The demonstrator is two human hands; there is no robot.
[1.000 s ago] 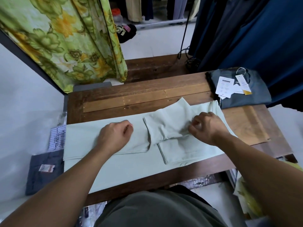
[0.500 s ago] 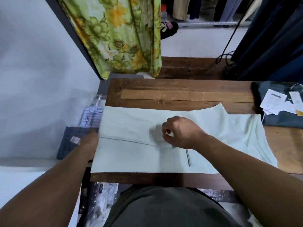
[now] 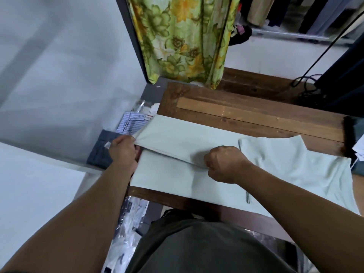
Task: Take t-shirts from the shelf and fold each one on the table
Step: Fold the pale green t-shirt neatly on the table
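Observation:
A pale green t-shirt (image 3: 197, 138) lies spread along the wooden table (image 3: 256, 113), folded lengthwise with one sleeve laid over at the right. My left hand (image 3: 123, 152) grips the shirt's folded edge at its left end, just past the table's left side. My right hand (image 3: 224, 162) is curled over the fold line near the middle of the shirt and pinches the cloth there. A dark grey folded t-shirt (image 3: 357, 138) with white paper tags sits at the table's right end, partly cut off by the frame.
A green and yellow floral cloth (image 3: 183, 40) hangs behind the table's far left corner. Packaged shirts (image 3: 130, 125) and a dark blue folded garment (image 3: 100, 152) lie left of the table by the white wall. Dark clothes hang at the back right, with a black cable (image 3: 303, 79).
My left hand moved to the shirt's left end and took hold of the folded edge. My right hand stayed pinching the fold at mid-shirt. The view shifted left, pushing the grey shirt to the frame edge.

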